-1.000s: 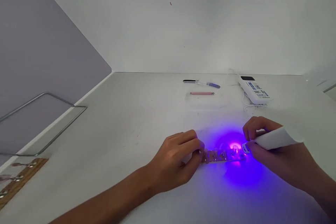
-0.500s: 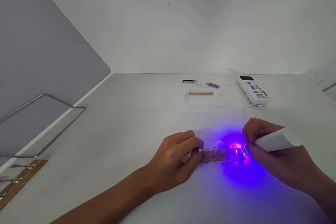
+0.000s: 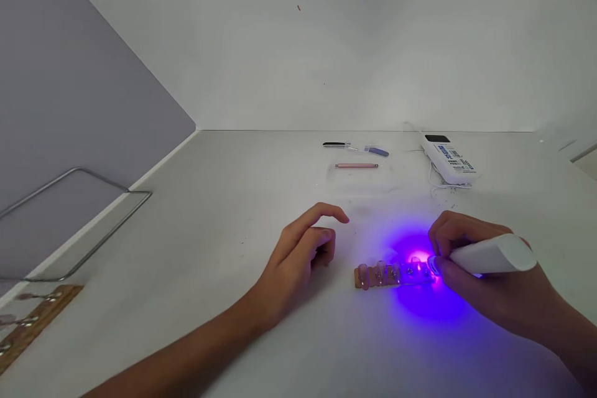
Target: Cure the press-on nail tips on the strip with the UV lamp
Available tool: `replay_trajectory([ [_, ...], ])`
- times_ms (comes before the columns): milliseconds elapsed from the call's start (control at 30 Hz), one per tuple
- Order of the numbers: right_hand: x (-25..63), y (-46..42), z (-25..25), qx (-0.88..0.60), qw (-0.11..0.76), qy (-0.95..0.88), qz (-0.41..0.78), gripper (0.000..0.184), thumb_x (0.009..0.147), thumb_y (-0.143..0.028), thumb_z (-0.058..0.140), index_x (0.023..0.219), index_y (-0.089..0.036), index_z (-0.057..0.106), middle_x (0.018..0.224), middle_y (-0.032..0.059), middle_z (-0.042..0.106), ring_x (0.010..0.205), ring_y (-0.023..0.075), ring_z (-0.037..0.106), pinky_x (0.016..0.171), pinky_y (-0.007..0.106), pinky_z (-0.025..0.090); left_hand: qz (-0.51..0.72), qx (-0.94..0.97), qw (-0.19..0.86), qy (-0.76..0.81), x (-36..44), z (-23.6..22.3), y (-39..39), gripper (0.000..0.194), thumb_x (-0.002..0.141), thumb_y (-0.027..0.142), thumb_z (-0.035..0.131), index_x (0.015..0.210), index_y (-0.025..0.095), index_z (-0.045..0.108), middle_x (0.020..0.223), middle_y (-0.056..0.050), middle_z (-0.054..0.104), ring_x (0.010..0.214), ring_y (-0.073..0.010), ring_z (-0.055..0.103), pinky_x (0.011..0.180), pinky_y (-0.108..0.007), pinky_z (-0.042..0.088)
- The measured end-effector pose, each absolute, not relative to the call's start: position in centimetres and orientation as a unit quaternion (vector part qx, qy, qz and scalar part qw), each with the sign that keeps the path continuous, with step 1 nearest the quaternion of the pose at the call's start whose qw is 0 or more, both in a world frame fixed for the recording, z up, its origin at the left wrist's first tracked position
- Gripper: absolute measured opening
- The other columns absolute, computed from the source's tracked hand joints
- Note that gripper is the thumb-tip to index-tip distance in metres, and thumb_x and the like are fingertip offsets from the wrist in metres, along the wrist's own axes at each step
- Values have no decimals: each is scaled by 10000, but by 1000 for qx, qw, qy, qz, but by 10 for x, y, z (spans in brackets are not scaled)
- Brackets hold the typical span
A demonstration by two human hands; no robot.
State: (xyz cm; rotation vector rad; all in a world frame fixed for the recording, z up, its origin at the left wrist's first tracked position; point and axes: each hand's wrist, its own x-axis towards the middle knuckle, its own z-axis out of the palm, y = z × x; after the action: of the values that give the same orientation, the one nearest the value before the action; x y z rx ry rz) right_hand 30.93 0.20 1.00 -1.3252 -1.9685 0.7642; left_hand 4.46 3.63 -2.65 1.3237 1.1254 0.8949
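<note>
Left hand point(image 3: 293, 264) has come away from the near-left end of the narrow tan strip point(image 3: 357, 279), where it was pinching half a second ago; it now hangs just left of it, touching nothing visible, index finger extended and the others curled. Grip on that side: released. Right hand point(image 3: 497, 295) stays at the strip's right end, fingers and thumb clasped around a white, smooth, tapered handheld lamp point(image 3: 494, 255). Its lit tip faces the strip's right end and throws violet-blue light over it and the tabletop; contact between tip and strip cannot be told.

Strip lies flat on the white tabletop point(image 3: 209, 230), between the hands, bearing a row of translucent pinkish nail-shaped pieces point(image 3: 364, 277) with small glinting spots. Glare hides detail at the right.

Farther back: a slim pink rod point(image 3: 356, 166); behind it, a thin black-ended tool point(image 3: 334, 145) and a blue rounded piece point(image 3: 376, 152). To their right, a white box-shaped device with blue printing point(image 3: 450, 161), beside a white cord point(image 3: 436, 185). Far left: a bent grey wire frame point(image 3: 112, 233).
</note>
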Motion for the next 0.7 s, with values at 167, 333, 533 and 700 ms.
replay_trajectory([
  [167, 310, 5, 10, -496, 318, -755, 289, 184, 843, -100, 548, 755, -253, 495, 659, -57, 551, 538, 108, 487, 463, 201, 409, 386, 444, 652, 479, 45, -26, 45, 202, 760, 235, 460, 870, 209, 628, 502, 78, 248, 515, -124, 215, 537, -251, 348],
  [333, 311, 3, 10, -500, 315, -750, 295, 177, 848, -103, 545, 767, -254, 502, 666, -54, 555, 545, 112, 486, 467, 207, 403, 377, 372, 697, 484, 43, -27, 50, 110, 678, 213, 501, 757, 204, 578, 511, 85, 175, 509, -110, 142, 471, -227, 215],
  [533, 312, 3, 8, -502, 326, -743, 300, 173, 843, -102, 541, 765, -252, 503, 674, -46, 548, 563, 118, 489, 475, 217, 402, 375, 362, 701, 486, 43, -25, 51, 103, 653, 208, 514, 732, 199, 579, 505, 88, 182, 495, -100, 141, 457, -222, 208],
  [700, 314, 5, 8, -498, 312, -751, 300, 177, 841, -92, 545, 771, -250, 512, 678, -46, 560, 567, 116, 509, 477, 213, 410, 377, 364, 698, 488, 45, -22, 50, 54, 686, 198, 536, 725, 193, 572, 524, 85, 190, 497, -94, 160, 465, -218, 213],
])
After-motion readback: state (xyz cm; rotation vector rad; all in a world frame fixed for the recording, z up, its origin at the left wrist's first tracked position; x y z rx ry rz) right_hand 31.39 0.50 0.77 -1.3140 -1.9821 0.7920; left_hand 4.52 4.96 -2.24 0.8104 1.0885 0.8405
